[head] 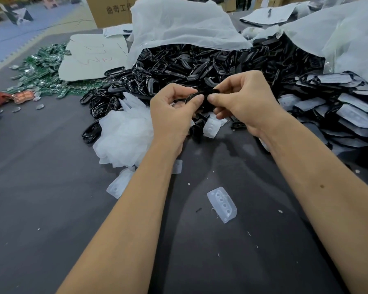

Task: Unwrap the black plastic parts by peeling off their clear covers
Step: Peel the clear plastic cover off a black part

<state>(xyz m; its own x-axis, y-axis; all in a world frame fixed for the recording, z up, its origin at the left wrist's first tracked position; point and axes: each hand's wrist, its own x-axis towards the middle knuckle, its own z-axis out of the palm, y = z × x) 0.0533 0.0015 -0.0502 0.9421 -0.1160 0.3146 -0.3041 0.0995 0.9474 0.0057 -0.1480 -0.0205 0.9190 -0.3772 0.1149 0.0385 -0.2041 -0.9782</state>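
Both hands grasp one black plastic part (202, 96) at frame centre, raised above the dark table (51, 187). Left hand (174, 111) pinches its left end between thumb and forefinger; right hand (242, 98) pinches its right end likewise. Whether a clear cover remains on it cannot be determined. Behind the hands lies a heap of black parts (200, 62) spilling from a white bag (179, 24). Peeled clear covers (125, 132) are piled left of centre; a single cover (222, 204) lies lower centre. Green circuit boards (43, 71) occupy the upper left.
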